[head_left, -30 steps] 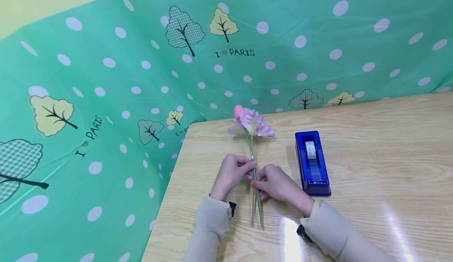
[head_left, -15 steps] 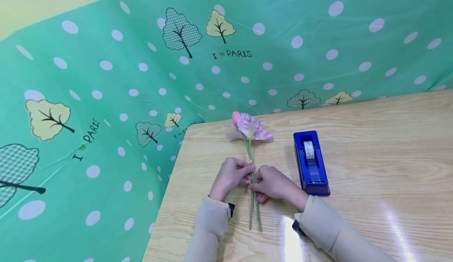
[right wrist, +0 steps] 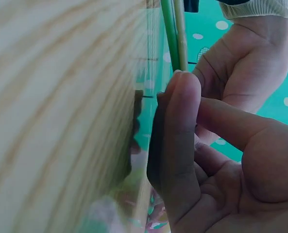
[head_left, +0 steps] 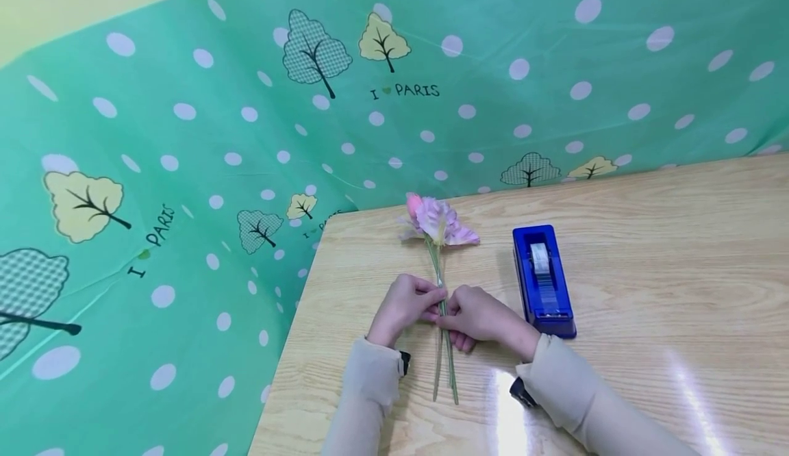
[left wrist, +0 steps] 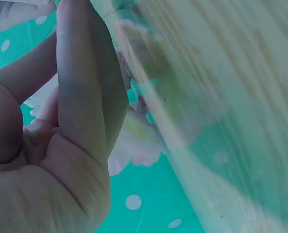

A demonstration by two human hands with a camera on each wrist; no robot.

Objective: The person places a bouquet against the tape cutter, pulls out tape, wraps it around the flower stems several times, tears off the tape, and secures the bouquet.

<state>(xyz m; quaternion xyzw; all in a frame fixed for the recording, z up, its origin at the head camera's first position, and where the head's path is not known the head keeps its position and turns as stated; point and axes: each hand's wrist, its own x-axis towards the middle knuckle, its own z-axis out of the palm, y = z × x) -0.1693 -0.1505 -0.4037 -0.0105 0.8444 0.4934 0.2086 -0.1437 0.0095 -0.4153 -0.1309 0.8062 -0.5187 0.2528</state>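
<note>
between left hand and right hand (both pinching) lie flower stems.

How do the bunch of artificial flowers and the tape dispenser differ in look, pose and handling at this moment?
The artificial flowers are thin green stems topped with pink and lilac petals; the tape dispenser is a solid blue block carrying a roll of clear tape. The flowers are pinched mid-stem by the left hand and right hand; the dispenser stands untouched to their right. Both lie lengthwise on the wooden table, pointing away from the person.
</note>
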